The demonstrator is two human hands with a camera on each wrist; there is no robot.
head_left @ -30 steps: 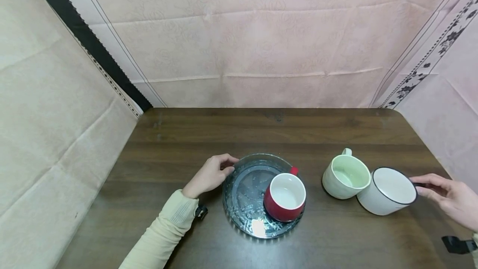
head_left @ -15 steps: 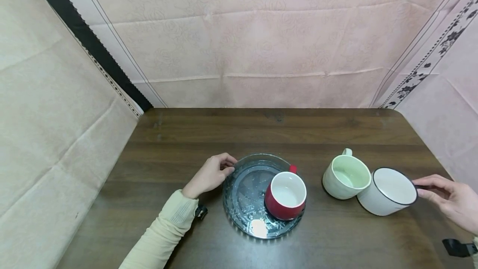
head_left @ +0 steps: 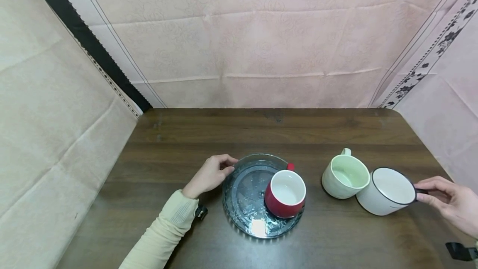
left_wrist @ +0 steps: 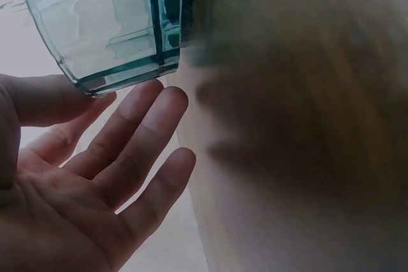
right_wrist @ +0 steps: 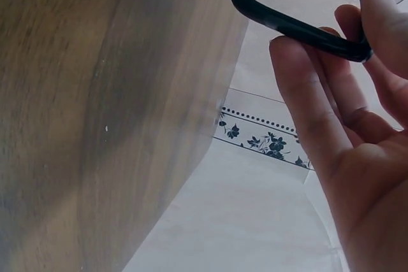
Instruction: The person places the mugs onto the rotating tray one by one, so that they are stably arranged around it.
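A clear glass dish (head_left: 246, 194) lies on the wooden table in the head view, with a red mug (head_left: 284, 202), white inside, standing in its right half. My left hand (head_left: 212, 173) pinches the dish's left rim with thumb and fingertips; in the left wrist view the fingers sit at the edge of the glass (left_wrist: 108, 23). At the right, my right hand (head_left: 449, 198) grips the dark handle (right_wrist: 299, 30) of a white mug (head_left: 384, 194) with a black rim. The white mug appears to stand on the table.
A pale green mug (head_left: 343, 177) stands between the dish and the white mug, very close to the latter, its handle pointing to the back. Light patterned cloth (head_left: 261, 53) hangs behind the wooden table (head_left: 231, 132) and along both sides.
The red mug has turned slightly on the dish, its handle swinging left. My right hand has shifted a little to the right along the white mug's handle. My left hand barely moves.
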